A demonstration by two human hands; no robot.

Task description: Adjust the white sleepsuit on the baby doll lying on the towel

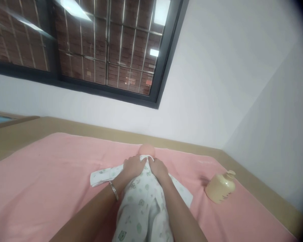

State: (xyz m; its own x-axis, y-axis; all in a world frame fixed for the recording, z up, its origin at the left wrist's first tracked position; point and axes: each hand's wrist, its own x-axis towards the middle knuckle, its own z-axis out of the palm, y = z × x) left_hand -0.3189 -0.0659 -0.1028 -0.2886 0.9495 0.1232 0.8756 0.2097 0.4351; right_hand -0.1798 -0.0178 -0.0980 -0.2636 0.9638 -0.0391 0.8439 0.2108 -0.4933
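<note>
A white baby garment [138, 205] with small green and grey prints lies along the middle, its sleeves spread out to both sides. The rounded, skin-coloured head of a doll [146, 150] shows just past its neckline; the rest of the doll is hidden beneath the cloth. My left hand [134, 167], with a silver bangle on the wrist, is closed on the left side of the neckline. On the opposite side, my right hand [159, 168] is closed on the same neckline. Both thumbs come close together at the collar, and the other fingers are partly hidden.
A pink cloth [53, 174] covers the wood-coloured surface [73, 123]. To the right stands a cream pump bottle [219, 189], slightly tilted in view. Behind are a white wall [204, 84] and a dark-framed window [111, 90] with metal bars outside.
</note>
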